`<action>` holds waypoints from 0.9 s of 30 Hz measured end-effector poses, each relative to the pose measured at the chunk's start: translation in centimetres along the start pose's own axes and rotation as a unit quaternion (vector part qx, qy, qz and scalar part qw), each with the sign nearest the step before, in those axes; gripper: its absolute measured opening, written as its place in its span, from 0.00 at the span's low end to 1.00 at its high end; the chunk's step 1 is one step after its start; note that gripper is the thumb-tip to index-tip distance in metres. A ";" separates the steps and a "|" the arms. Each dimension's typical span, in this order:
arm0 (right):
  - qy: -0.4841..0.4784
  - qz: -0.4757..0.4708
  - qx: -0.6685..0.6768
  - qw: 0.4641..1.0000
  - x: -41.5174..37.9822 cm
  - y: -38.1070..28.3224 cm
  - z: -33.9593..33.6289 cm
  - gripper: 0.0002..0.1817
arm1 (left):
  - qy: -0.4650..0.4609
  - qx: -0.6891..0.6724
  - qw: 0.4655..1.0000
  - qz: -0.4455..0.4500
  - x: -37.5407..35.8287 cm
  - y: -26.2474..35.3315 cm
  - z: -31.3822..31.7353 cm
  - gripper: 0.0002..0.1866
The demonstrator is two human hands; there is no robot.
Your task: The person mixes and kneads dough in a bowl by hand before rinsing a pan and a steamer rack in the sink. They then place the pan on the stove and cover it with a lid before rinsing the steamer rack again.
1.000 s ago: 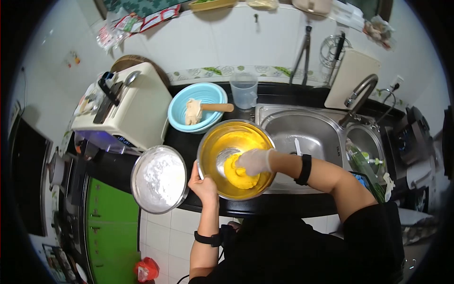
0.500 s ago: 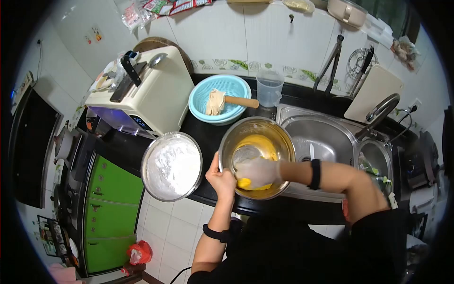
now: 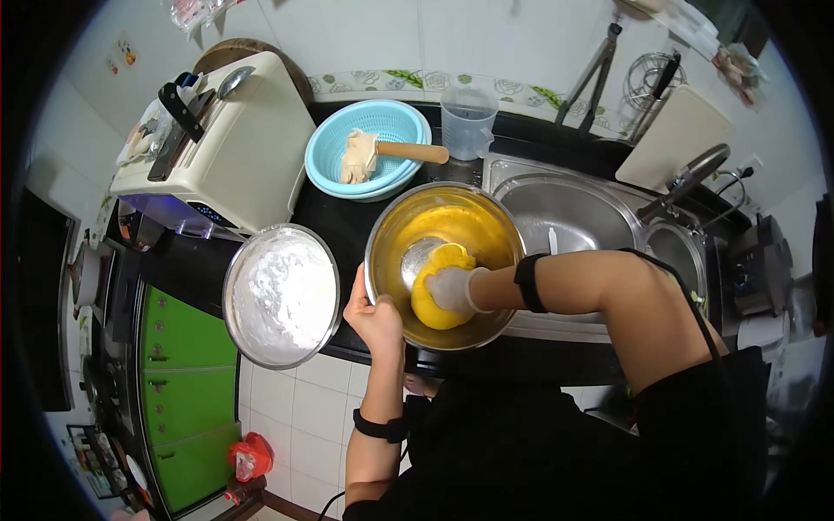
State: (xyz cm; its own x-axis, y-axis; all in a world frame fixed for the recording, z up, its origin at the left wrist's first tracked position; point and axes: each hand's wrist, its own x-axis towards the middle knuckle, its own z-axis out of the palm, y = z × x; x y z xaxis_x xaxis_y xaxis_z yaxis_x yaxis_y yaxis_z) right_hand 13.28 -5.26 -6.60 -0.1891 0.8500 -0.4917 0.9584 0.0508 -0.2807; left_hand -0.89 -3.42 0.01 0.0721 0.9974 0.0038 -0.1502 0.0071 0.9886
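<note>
A steel mixing bowl (image 3: 497, 227) stands on the dark counter at the sink's left side, its inner wall smeared yellow. My left hand (image 3: 375, 325) grips the bowl's left rim, thumb near the top edge. Inside the bowl, my right hand (image 3: 452, 288) wears a pale translucent glove and is sunk into a lump of yellow dough (image 3: 432, 314). The dough bulges around the glove, and the fingertips are hidden in it. More yellow dough or batter coats the far side of the bowl.
Left of my hands is a second metal bowl (image 3: 335, 306) with white powder or cream inside. Behind stand a blue colander (image 3: 407, 126) holding a coated wooden-handled spatula (image 3: 412, 152), a clear measuring jug (image 3: 467, 128) and a cream-coloured oven (image 3: 256, 148). The sink (image 3: 578, 213) lies right.
The view has shifted, so everything appears further left and slightly higher. My right hand, blurred before, now presses into a gathered lump of dough. My left hand still holds the rim.
</note>
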 end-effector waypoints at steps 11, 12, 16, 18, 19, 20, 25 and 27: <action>-0.009 -0.247 -0.153 0.957 -4.6 -3.0 -9.0 0.21 | -0.016 0.021 0.998 0.064 -1.1 0.1 0.6 0.30; 0.069 -0.286 -0.226 0.929 -5.1 -4.0 -8.0 0.19 | -0.010 0.011 0.998 0.053 -1.1 0.0 0.7 0.30; 0.051 -0.251 -0.178 0.950 -3.7 -4.1 -5.1 0.24 | 0.005 0.031 0.998 0.061 -1.2 -0.3 0.1 0.29; 0.037 -0.279 -0.172 0.944 -2.8 -3.2 -4.7 0.23 | 0.010 0.033 0.997 0.062 -1.1 -0.5 0.0 0.29; 0.021 -0.302 -0.167 0.938 -2.6 -2.4 -4.8 0.23 | 0.015 0.033 0.998 0.057 -1.1 -0.6 0.0 0.29; 0.021 -0.295 -0.169 0.940 -3.1 -1.5 -5.9 0.23 | 0.019 0.031 0.998 0.052 -0.9 -0.6 0.2 0.29; 0.154 -0.257 -0.057 0.952 -5.7 4.4 -9.5 0.18 | 0.011 0.016 0.999 0.036 0.0 -0.8 -0.2 0.27; 0.119 -0.166 -0.090 0.975 -6.8 3.5 -8.4 0.19 | 0.012 0.016 0.999 0.027 0.5 -0.8 0.0 0.27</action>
State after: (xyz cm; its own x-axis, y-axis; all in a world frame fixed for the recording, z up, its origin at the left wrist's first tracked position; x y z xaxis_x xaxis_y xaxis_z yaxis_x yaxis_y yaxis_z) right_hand 19.76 -6.40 2.69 -0.4615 0.8671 -0.1874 0.8786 0.4174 -0.2322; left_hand -0.69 -2.96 -0.80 0.0406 0.9977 0.0533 -0.1211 -0.0481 0.9915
